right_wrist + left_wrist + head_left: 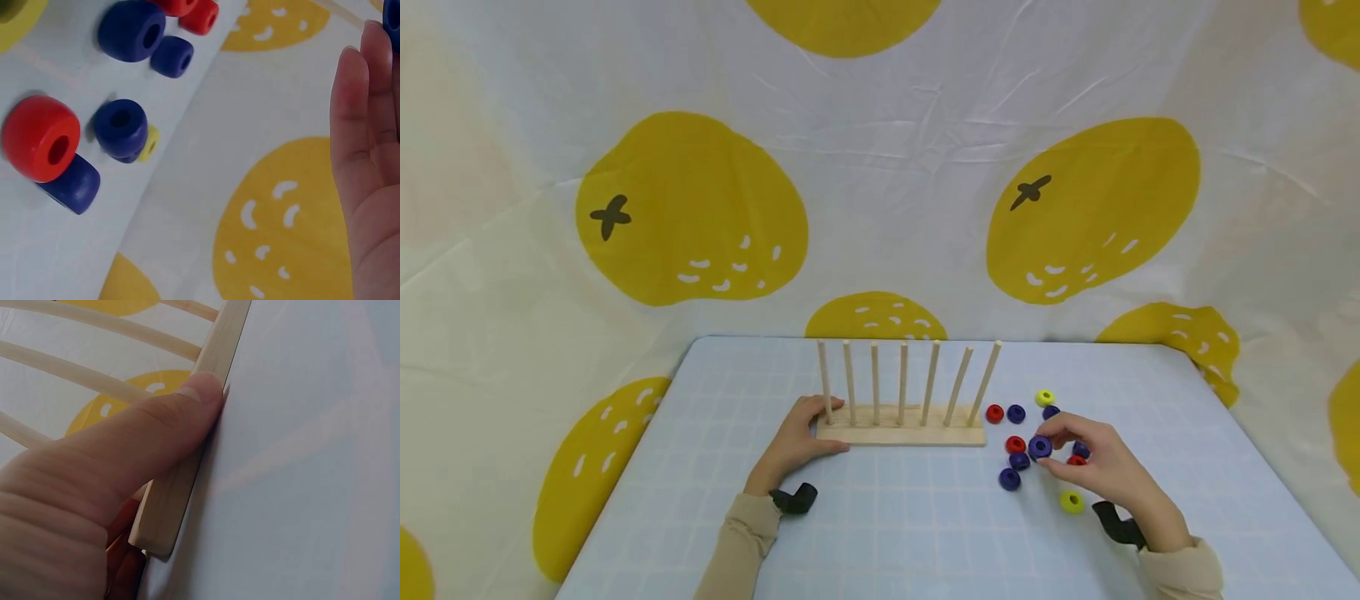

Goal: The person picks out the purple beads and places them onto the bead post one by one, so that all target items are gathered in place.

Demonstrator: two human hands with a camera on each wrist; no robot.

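Note:
A wooden peg rack (901, 435), a long base with a row of upright pegs, stands on the table. My left hand (803, 433) grips the base's left end, thumb along the front edge, fingers behind; the left wrist view shows the thumb (181, 409) pressed on the wood. To the rack's right, my right hand (1097, 458) pinches a blue bead (1040, 447) between thumb and fingers, its hole facing the camera. Only a sliver of that bead (394, 25) enters the right wrist view. No beads are on the pegs.
Loose beads lie around the right hand: red ones (995, 414), blue ones (1010, 479) and yellow ones (1071, 502), some partly hidden behind the fingers. A white cloth with yellow fruit shapes (692, 208) hangs behind the pale checked table (895, 533).

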